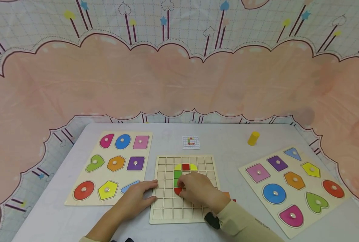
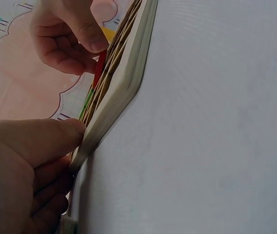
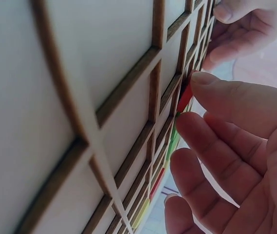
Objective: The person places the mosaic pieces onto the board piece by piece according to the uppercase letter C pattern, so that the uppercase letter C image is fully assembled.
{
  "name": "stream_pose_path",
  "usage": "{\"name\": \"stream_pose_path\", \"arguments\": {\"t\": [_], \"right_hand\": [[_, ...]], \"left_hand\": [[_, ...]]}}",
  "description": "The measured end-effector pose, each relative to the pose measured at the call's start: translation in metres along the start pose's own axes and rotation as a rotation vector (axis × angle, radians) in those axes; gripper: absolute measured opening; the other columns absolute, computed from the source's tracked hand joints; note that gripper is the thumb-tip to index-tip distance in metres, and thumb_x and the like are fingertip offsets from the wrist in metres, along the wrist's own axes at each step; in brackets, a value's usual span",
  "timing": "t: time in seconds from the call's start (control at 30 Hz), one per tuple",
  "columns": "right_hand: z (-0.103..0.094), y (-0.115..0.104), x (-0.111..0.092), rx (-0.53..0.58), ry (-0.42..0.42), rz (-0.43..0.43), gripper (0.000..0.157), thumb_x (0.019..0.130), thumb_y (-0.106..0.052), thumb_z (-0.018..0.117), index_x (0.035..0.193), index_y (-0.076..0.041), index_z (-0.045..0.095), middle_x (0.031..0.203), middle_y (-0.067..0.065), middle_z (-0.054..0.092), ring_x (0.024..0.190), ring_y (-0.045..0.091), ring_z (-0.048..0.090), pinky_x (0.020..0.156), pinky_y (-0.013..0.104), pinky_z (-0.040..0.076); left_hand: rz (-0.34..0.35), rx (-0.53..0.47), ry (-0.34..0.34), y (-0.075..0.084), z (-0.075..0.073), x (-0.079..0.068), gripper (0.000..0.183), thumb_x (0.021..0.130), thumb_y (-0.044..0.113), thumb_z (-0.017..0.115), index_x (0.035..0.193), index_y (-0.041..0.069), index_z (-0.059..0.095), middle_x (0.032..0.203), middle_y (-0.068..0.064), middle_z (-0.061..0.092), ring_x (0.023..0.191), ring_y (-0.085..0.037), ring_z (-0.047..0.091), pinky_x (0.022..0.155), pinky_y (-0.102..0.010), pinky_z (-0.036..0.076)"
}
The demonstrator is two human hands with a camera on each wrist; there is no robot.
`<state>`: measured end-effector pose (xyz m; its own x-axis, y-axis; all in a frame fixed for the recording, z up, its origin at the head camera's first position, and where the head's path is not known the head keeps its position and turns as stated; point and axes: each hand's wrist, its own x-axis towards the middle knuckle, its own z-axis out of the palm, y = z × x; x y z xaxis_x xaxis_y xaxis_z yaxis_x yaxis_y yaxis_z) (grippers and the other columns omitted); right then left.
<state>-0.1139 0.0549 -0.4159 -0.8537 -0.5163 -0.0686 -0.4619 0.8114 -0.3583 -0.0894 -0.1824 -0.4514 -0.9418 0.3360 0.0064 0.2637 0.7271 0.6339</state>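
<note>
A wooden grid board (image 1: 164,215) lies in the middle of the table. My right hand (image 1: 199,190) is over it, thumb and index finger pinching a red rounded piece (image 1: 177,191) at a cell; in the right wrist view the thumb touches this red piece (image 3: 185,97). Behind it in the same column are green squares (image 1: 177,174). A red square (image 1: 186,167) sits between two yellow quarter-rounds (image 1: 193,167) in a farther row. My left hand (image 1: 135,198) rests against the board's left edge, with the thumb (image 2: 72,131) touching the rim in the left wrist view.
A small pattern card (image 1: 191,142) lies behind the board. Shape-puzzle boards with knobbed pieces lie at left (image 1: 125,134) and right (image 1: 249,181). A yellow cylinder (image 1: 253,138) stands at the back right. An orange piece (image 1: 226,194) shows partly beside my right wrist.
</note>
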Motion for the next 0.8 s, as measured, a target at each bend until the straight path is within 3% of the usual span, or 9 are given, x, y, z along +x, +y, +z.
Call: {"name": "stream_pose_path", "arguments": {"t": [0.8], "right_hand": [[-0.009, -0.0004, 0.002, 0.016, -0.038, 0.02, 0.018, 0.083, -0.021, 0.079, 0.099, -0.016, 0.073, 0.086, -0.01, 0.065, 0.082, 0.012, 0.057, 0.076, 0.031, 0.051]], "left_hand": [[-0.012, -0.007, -0.017, 0.0082, -0.0067, 0.0009, 0.041, 0.087, 0.014, 0.078, 0.125, 0.006, 0.068, 0.133, -0.001, 0.064, 0.128, -0.029, 0.055, 0.107, -0.05, 0.043]]}}
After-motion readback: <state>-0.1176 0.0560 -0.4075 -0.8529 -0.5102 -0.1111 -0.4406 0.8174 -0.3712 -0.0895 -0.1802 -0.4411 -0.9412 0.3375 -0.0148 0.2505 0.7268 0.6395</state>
